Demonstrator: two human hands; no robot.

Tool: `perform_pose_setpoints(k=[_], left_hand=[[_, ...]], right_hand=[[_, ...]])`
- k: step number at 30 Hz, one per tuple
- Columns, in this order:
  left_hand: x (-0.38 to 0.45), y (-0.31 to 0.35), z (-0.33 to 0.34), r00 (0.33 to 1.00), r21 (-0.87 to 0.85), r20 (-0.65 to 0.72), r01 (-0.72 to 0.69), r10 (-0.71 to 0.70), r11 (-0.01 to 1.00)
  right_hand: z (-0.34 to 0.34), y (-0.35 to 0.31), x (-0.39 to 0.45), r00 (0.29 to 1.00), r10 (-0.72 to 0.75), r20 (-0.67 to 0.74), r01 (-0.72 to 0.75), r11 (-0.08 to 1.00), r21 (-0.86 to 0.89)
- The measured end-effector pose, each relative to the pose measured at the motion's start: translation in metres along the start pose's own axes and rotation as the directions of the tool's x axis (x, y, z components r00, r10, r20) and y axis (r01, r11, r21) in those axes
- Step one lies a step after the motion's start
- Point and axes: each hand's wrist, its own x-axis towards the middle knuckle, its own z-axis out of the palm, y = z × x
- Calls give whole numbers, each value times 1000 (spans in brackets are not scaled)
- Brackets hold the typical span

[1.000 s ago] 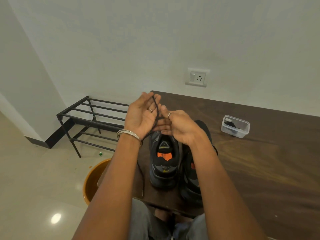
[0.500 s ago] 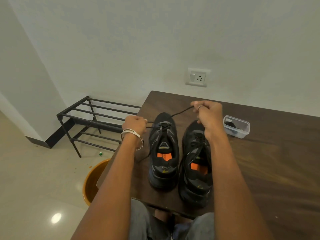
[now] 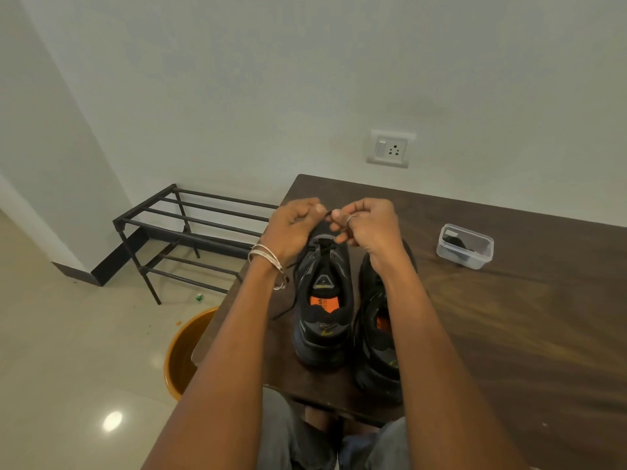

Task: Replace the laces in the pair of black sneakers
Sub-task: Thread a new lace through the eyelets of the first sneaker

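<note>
Wood of dark brown colour, with a visible streaked grain, makes the top of the counter (image 3: 509, 334). On it stand two black sneakers side by side, heels toward the person. The left sneaker (image 3: 322, 320) has a rounded padded collar, a smooth grey side panel and an orange insole label inside. The right sneaker (image 3: 376, 347) is partly hidden under the right forearm; a little orange shows inside it too.

Above the toe of the left sneaker both hands meet. The left hand (image 3: 293, 228) has its fingers curled and pinches a thin black lace (image 3: 297, 283) between thumb and finger; thin silver bangles (image 3: 268, 259) circle its wrist. The right hand (image 3: 368, 225), with a ring on one finger, also has curled fingers pinching the same lace, fingertips almost touching those of the left hand. The lace is round and cord-like; one loose end hangs down the left side of the left sneaker to the counter.

Farther right on the counter lies a small clear plastic box (image 3: 464, 246), rectangular with rounded corners, with something dark inside. On the glossy tiled floor stand a black metal shoe rack (image 3: 190, 228) of thin bars and an orange round bucket (image 3: 183, 351).
</note>
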Motion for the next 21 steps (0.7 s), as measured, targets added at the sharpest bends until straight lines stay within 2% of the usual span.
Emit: perform_pose_setpoints(k=[2, 3, 5, 6, 9, 12, 14, 15, 16, 17, 19, 21], left_hand=[[-2, 0, 0, 999, -8, 46, 28, -28, 1000], [-3, -1, 1, 999, 30, 13, 42, -42, 999], [-4, -2, 1, 980, 25, -164, 116, -110, 993], [-4, 0, 1, 948, -22, -276, 157, -157, 987], [-8, -1, -7, 786, -127, -549, 256, -283, 958], [-13, -7, -13, 695, -64, -634, 388, -338, 919], [-11, -11, -14, 709, 113, -642, 464, -292, 879], [-9, -12, -13, 750, 233, -615, 469, -245, 852], [-6, -11, -11, 813, 323, -550, 417, -190, 850], [-3, -9, -7, 885, 353, -449, 305, -126, 884], [-2, -4, 3, 980, 283, -198, 59, -2, 957], [-5, 1, 10, 998, 231, 22, -57, 53, 971]], right_hand=[[1, 0, -1, 1000, 29, -11, -30, 999, -31], [1, 0, 0, 999, 45, -4, -45, 998, -45], [0, 1, 1, 996, 79, 29, -78, 996, -54], [-2, 2, 2, 994, 96, 46, -92, 993, -67], [-11, 7, 6, 988, 143, 51, -133, 977, -164], [-20, 13, 11, 987, 156, -47, -163, 952, -261], [-21, 13, 11, 987, 132, -88, -152, 949, -276], [-19, 12, 10, 989, 123, -77, -139, 955, -261], [-17, 10, 10, 992, 120, -46, -127, 963, -237], [-14, 9, 8, 993, 122, -4, -120, 970, -210], [-9, 7, 6, 991, 116, 70, -102, 979, -179], [-5, 9, 7, 989, 111, 94, -93, 981, -173]])
